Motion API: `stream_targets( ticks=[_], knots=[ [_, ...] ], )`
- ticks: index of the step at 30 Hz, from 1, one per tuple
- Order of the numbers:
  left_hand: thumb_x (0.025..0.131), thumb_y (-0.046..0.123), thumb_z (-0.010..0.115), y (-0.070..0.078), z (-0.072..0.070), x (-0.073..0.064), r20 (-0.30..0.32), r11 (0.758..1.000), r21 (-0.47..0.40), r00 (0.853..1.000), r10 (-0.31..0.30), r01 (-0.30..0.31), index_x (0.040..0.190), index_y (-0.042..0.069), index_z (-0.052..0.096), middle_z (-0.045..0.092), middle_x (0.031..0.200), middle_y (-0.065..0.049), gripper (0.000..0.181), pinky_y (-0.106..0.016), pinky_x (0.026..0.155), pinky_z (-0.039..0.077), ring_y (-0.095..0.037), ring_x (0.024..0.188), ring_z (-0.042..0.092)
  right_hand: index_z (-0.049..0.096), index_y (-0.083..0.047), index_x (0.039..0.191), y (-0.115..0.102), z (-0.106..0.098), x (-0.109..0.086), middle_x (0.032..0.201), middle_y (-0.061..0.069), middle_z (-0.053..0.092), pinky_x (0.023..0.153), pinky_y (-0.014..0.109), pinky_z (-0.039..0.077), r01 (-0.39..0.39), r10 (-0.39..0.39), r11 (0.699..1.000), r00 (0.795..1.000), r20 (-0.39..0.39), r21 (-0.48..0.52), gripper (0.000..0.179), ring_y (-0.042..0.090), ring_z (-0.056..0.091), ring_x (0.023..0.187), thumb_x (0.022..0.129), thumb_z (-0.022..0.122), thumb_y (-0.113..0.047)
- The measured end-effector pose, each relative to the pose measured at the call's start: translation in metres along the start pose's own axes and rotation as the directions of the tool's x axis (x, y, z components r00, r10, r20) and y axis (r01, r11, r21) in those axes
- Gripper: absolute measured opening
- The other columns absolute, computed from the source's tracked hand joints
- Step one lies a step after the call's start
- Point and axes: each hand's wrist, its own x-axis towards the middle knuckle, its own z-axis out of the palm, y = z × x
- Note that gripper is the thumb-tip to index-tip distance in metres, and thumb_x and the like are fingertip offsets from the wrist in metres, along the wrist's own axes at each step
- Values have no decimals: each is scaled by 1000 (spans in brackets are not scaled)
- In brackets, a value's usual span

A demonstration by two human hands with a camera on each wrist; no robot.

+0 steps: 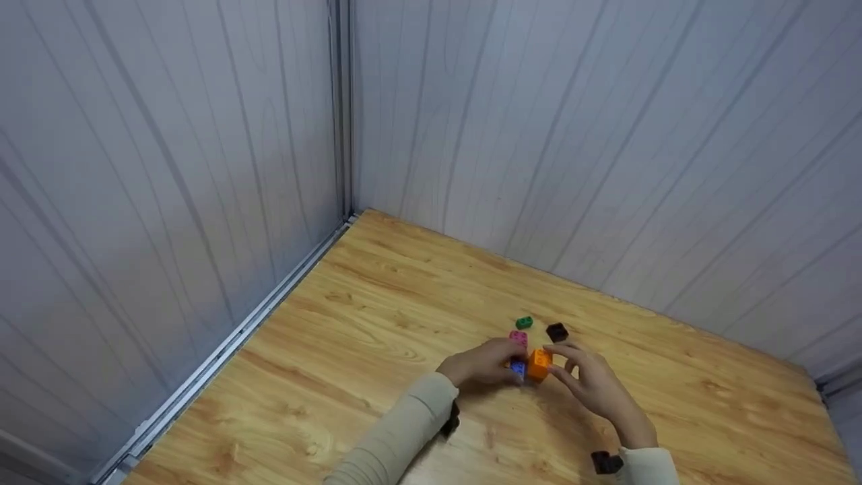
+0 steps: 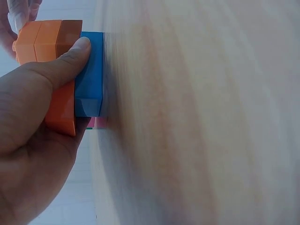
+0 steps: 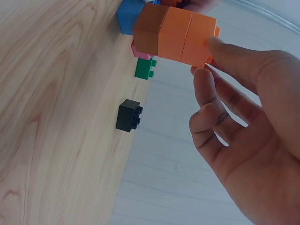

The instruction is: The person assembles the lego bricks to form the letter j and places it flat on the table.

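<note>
In the head view my left hand [image 1: 488,360] holds a blue toy building brick [image 1: 517,370] low over the table. Its thumb lies across the blue brick [image 2: 90,77] in the left wrist view, and an orange piece [image 2: 61,110] sits between that brick and the palm. My right hand [image 1: 596,387] pinches the end of an orange brick stack [image 1: 539,364] between thumb and fingers. Seen from the right wrist, the stack [image 3: 180,33] has two orange layers and a darker brownish one [image 3: 149,29] at the lower end, beside the blue brick. Whether the stack and blue brick touch is unclear.
A pink brick [image 1: 518,335] lies just beyond my left hand, with a small green brick [image 1: 524,322] behind it. Farther right is a black brick [image 1: 557,331]. Pale panelled walls [image 1: 572,135] border the wooden table [image 1: 377,303] at the back and left.
</note>
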Motion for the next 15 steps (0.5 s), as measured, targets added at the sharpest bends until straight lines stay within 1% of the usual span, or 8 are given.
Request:
stream_targets(
  ticks=[4, 7, 9, 11, 15],
  knots=[
    [99, 30, 68, 1, 0, 1, 4, 1000, 7, 1000, -3, 3, 128, 12, 66, 68, 126, -2, 34, -23, 100, 49, -11, 111, 62, 68, -9, 131, 2, -2, 3, 133, 14, 67, 69, 23, 52, -31, 31, 999, 1000, -6, 26, 32, 14, 65, 86, 103, 61, -23],
    [99, 29, 69, 1, -2, 1, -1, 1000, 8, 1000, -1, 1, 128, 11, 66, 69, 127, -3, 34, -24, 101, 49, -12, 112, 62, 67, -13, 133, 5, -4, 8, 135, 13, 66, 70, 24, 53, -55, 56, 998, 998, -18, 34, 31, 22, 68, 89, 105, 58, -22],
    [98, 28, 69, 1, -3, 1, -4, 1000, 6, 1000, 0, 0, 128, 11, 66, 68, 127, -3, 34, -23, 101, 49, -12, 113, 62, 67, -14, 134, 9, -4, 11, 135, 12, 67, 73, 26, 55, -60, 61, 998, 998, -27, 27, 31, 24, 69, 93, 106, 57, -22],
    [98, 27, 70, 1, -2, 1, -5, 1000, -6, 1000, 0, 0, 127, 10, 66, 68, 127, -3, 35, -23, 101, 49, -12, 112, 62, 66, -14, 135, 14, -4, 14, 134, 11, 67, 75, 28, 56, -64, 64, 998, 998, -28, 16, 32, 23, 69, 95, 106, 56, -22],
    [97, 28, 71, 0, 0, 0, -10, 1000, -9, 1000, 3, -3, 127, 11, 66, 69, 127, -3, 35, -23, 101, 49, -10, 112, 62, 66, -12, 135, 25, -1, 20, 131, 11, 69, 80, 33, 57, -55, 55, 998, 998, -39, 14, 32, 23, 69, 99, 105, 58, -20]
  ],
)
